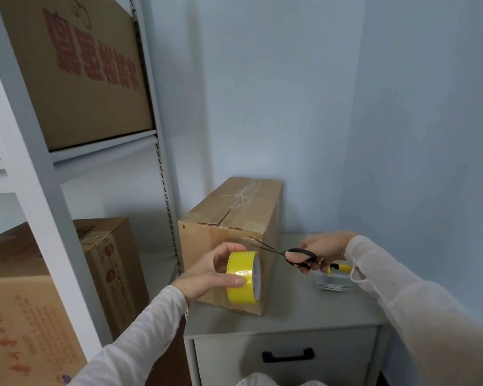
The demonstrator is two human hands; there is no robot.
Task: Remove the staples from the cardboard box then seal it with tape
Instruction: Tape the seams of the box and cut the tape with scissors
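With our left hand [207,277] clamped on the tape roll [243,277] and our right hand [322,250] gripping open scissors [279,250] at three o'clock, we judge the strip should be held taut against the box [229,218] before cutting.

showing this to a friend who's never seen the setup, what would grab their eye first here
The bright yellow tape roll stands out first, held by the left hand against the near face of the cardboard box on the grey cabinet. Next come the black-handled scissors in the right hand, blades open and pointed at the box's upper edge just above the roll.
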